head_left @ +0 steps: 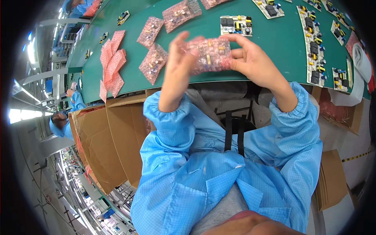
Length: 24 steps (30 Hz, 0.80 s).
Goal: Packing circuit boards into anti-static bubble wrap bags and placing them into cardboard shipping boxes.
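Observation:
Between my two hands, above the near edge of the green table, is a circuit board in a pink bubble-wrap bag [211,55]. My right hand [252,58] pinches its right end between thumb and fingers. At its left end is my left hand [181,58], somewhat blurred, with the thumb against the wrap. Just beyond my hands lies a bare circuit board [236,26] with black, yellow and white parts. Several wrapped boards rest to the left, the closest being a pink bubble-wrapped board [153,64] beside my left hand.
Flat pink bubble-wrap bags [113,64] lie on the green table [192,78] at left. A row of joined circuit boards [312,47] stretches along the right, near a white foam roll [361,62]. Cardboard boxes [125,137] stand below the table edge. Another person [60,121] sits far left.

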Each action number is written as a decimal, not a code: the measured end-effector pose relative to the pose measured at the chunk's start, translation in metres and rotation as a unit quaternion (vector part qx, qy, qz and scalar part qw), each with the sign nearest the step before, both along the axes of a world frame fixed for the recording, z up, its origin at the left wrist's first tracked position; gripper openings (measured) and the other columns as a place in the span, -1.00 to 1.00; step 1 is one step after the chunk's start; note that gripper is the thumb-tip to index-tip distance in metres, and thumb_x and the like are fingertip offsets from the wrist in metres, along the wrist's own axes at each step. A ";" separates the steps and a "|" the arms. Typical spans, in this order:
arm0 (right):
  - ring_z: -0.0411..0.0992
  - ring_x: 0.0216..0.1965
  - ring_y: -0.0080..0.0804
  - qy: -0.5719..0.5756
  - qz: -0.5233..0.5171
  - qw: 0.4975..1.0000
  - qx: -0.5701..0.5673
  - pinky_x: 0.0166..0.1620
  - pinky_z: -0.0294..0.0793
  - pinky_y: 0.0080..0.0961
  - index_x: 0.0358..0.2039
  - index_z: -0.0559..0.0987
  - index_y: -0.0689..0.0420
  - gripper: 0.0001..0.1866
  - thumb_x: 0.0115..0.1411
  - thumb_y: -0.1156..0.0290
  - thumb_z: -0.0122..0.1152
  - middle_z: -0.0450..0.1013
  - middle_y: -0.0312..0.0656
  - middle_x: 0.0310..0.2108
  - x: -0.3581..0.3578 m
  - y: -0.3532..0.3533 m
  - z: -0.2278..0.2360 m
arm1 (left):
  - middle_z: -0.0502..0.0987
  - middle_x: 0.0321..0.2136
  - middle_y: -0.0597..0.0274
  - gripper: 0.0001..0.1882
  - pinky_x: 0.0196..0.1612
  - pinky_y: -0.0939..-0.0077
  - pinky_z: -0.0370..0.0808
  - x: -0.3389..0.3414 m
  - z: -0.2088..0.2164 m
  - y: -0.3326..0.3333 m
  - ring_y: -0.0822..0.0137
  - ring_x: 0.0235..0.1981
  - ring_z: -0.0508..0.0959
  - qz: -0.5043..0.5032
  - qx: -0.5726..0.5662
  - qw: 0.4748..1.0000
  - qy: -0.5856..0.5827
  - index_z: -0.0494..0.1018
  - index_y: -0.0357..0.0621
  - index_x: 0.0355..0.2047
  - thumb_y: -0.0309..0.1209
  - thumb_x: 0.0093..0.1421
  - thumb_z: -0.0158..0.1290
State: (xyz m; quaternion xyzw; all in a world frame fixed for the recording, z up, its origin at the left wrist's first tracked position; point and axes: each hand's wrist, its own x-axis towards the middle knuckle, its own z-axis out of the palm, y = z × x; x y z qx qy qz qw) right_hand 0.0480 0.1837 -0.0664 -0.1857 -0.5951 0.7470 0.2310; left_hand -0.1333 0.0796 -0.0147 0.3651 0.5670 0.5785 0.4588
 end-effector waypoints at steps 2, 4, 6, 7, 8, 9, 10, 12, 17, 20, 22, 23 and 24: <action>0.52 -0.14 -0.51 -0.022 0.011 1.000 0.015 -0.10 0.49 -0.63 0.24 0.22 0.26 -0.41 0.24 0.52 0.21 0.56 -0.06 -0.17 -0.008 0.001 0.009 | 0.42 0.03 0.06 -0.35 -0.07 0.51 0.52 -0.001 -0.009 -0.001 0.36 -0.07 0.51 0.001 0.002 0.999 0.042 0.06 -0.22 0.26 -0.54 0.22 0.10; 0.49 -0.29 -0.66 -0.020 -0.011 0.998 0.050 -0.26 0.44 -0.72 0.19 0.32 0.25 -0.46 0.23 0.47 0.23 0.58 -0.10 -0.17 -0.021 0.001 0.007 | 0.48 -0.08 0.09 -0.34 -0.17 0.57 0.55 -0.009 -0.011 0.003 0.42 -0.13 0.54 0.011 0.012 0.999 0.031 0.10 -0.28 0.22 -0.54 0.18 0.17; 0.42 -0.39 -0.72 -0.085 -0.091 0.979 0.161 -0.34 0.40 -0.73 0.17 0.36 0.22 -0.47 0.20 0.44 0.26 0.59 -0.16 -0.17 -0.024 0.003 0.019 | 0.48 -0.08 0.09 -0.34 -0.17 0.57 0.55 -0.037 -0.024 0.019 0.44 -0.13 0.53 0.020 0.007 1.000 0.023 0.11 -0.30 0.21 -0.52 0.18 0.19; 0.36 -0.50 -0.77 -0.143 -0.178 0.937 0.265 -0.42 0.36 -0.73 0.15 0.40 0.18 -0.48 0.18 0.41 0.29 0.61 -0.21 -0.17 -0.026 0.004 0.026 | 0.47 -0.08 0.10 -0.34 -0.17 0.57 0.55 -0.051 -0.029 0.025 0.45 -0.13 0.53 0.020 -0.002 1.000 0.014 0.13 -0.31 0.20 -0.50 0.17 0.22; 0.19 -0.63 -0.77 -0.138 -0.252 0.894 0.344 -0.50 0.30 -0.71 0.10 0.46 0.12 -0.48 0.13 0.35 0.35 0.62 -0.32 -0.18 -0.026 0.013 0.025 | 0.46 -0.04 0.05 -0.28 -0.08 0.49 0.54 -0.055 -0.022 0.032 0.35 -0.07 0.52 0.060 -0.025 0.997 0.049 0.14 -0.35 0.20 -0.41 0.14 0.27; 0.12 -0.67 -0.74 -0.125 -0.282 0.873 0.379 -0.53 0.26 -0.70 0.08 0.49 0.09 -0.51 0.13 0.34 0.36 0.62 -0.33 -0.17 -0.025 0.022 0.025 | 0.46 -0.04 0.05 -0.28 -0.08 0.49 0.54 -0.066 -0.028 0.034 0.35 -0.07 0.52 0.078 -0.019 0.995 0.053 0.14 -0.35 0.20 -0.41 0.14 0.27; 0.10 -0.67 -0.74 -0.130 -0.297 0.871 0.370 -0.52 0.26 -0.70 0.06 0.50 0.11 -0.52 0.12 0.32 0.36 0.61 -0.32 -0.15 -0.022 0.030 0.032 | 0.44 -0.02 0.00 -0.25 -0.03 0.44 0.51 -0.077 -0.034 0.037 0.28 -0.02 0.50 0.087 -0.001 0.986 0.139 0.13 -0.36 0.21 -0.36 0.13 0.28; 0.20 -0.59 -0.72 -0.175 -0.322 0.851 0.375 -0.45 0.30 -0.69 0.03 0.52 0.15 -0.52 0.11 0.30 0.38 0.59 -0.28 -0.09 -0.009 0.051 0.032 | 0.42 0.04 -0.14 -0.16 0.10 0.37 0.43 -0.080 -0.026 0.034 0.11 0.08 0.44 0.104 -0.015 0.945 0.310 0.13 -0.38 0.23 -0.21 0.10 0.29; 0.37 0.20 -0.25 -0.303 -0.264 0.823 0.401 0.12 0.38 -0.38 0.07 0.47 0.23 -0.35 0.00 0.24 0.47 0.47 -0.03 0.08 0.010 0.061 0.025 | 0.49 0.05 0.06 -0.50 0.12 0.39 0.41 -0.146 0.016 0.015 0.25 0.10 0.45 0.144 0.011 0.893 0.427 0.40 -0.28 0.10 -0.35 0.18 0.19; 0.35 0.21 -0.16 -0.288 -0.221 0.840 0.404 0.19 0.35 -0.32 0.16 0.36 0.21 -0.21 -0.08 0.29 0.51 0.42 0.01 0.13 0.003 0.055 0.015 | 0.53 -0.05 -0.16 -0.53 0.11 0.20 0.43 -0.260 -0.010 -0.016 -0.07 0.00 0.52 0.221 -0.056 0.786 0.574 0.49 -0.25 -0.01 -0.28 0.09 0.12; 0.33 0.23 -0.13 -0.305 -0.203 0.836 0.408 0.19 0.35 -0.32 0.20 0.30 0.20 -0.14 -0.12 0.36 0.52 0.40 0.02 0.16 0.010 0.058 0.011 | 0.55 -0.07 -0.17 -0.54 0.09 0.16 0.45 -0.282 -0.025 -0.025 -0.06 -0.01 0.54 0.278 -0.050 0.587 0.758 0.52 -0.21 -0.04 -0.22 0.09 0.10; 0.37 0.18 -0.08 -0.306 -0.217 0.830 0.412 0.16 0.38 -0.31 0.20 0.30 0.15 -0.17 -0.09 0.38 0.49 0.42 -0.01 0.14 0.011 0.059 0.007 | 0.57 -0.10 -0.16 -0.58 0.06 0.14 0.46 -0.288 -0.024 -0.030 -0.07 -0.03 0.55 0.279 -0.179 0.588 0.737 0.54 -0.17 -0.08 -0.21 0.10 0.09; 0.39 0.15 -0.05 -0.312 -0.221 0.826 0.414 0.13 0.40 -0.29 0.21 0.30 0.12 -0.18 -0.08 0.39 0.48 0.43 -0.02 0.12 0.012 0.059 0.007 | 0.59 -0.13 -0.15 -0.60 0.03 0.12 0.48 -0.292 -0.022 -0.037 -0.08 -0.06 0.57 0.272 -0.305 0.578 0.706 0.56 -0.14 -0.11 -0.20 0.10 0.07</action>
